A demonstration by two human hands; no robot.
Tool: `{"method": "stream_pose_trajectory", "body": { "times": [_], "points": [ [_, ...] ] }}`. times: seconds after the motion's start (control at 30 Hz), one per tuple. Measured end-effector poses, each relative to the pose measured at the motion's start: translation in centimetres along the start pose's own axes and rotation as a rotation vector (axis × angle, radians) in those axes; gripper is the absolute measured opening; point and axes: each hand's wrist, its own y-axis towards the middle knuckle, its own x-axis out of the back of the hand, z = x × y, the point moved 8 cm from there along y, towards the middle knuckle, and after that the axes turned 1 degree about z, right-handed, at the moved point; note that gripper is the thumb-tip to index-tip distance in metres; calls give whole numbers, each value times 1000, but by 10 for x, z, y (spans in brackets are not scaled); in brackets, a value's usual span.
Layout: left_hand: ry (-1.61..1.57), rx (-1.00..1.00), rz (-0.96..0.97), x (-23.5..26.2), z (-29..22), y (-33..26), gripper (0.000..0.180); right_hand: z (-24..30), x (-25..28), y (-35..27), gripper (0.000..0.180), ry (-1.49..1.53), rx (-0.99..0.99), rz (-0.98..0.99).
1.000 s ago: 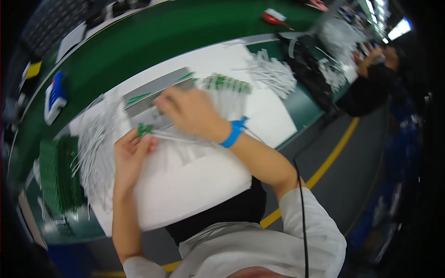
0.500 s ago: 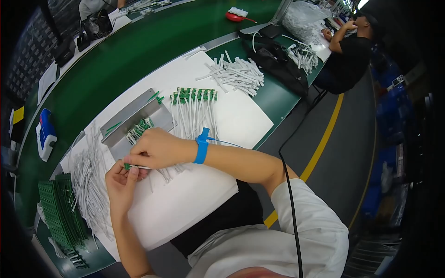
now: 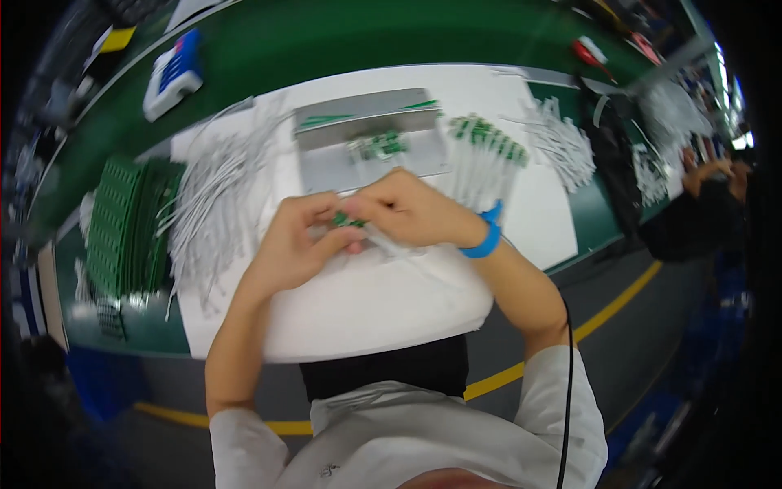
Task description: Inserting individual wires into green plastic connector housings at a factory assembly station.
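My left hand (image 3: 303, 244) is closed, fingers and thumb pinching a small green circuit board (image 3: 346, 220) over the white work sheet (image 3: 350, 322). My right hand (image 3: 415, 213), with a blue wrist strap (image 3: 487, 235), closes on the same spot from the other side. From between the hands a white cable (image 3: 393, 246) runs off to the lower right, blurred by motion; its join with the board is hidden by fingers. Just beyond my hands stands a grey metal tray (image 3: 326, 167) holding several small green boards (image 3: 379, 147).
Boards with white cables (image 3: 489, 138) lie in a row right of the tray, a cable pile (image 3: 562, 143) beyond. Loose white cables (image 3: 216, 187) lie left, beside stacked green circuit panels (image 3: 122, 228). A blue-white device (image 3: 175, 75) is far left; another person (image 3: 709, 196) sits far right.
The whole view has swung round, so the bench now lies straight ahead. Both hands stay together on the green board, now in front of the tray rather than at its left corner.
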Motion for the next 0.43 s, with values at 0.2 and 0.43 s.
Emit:
{"method": "stream_pose_trajectory", "body": {
  "times": [0.2,0.43],
  "points": [
    [-261,77,48,-4,17,-5,30,-20,-6,-2,45,182,-209,42],
    [-236,21,97,-3,3,-2,22,-20,-6,-2,51,220,-222,24]
  ]
}}
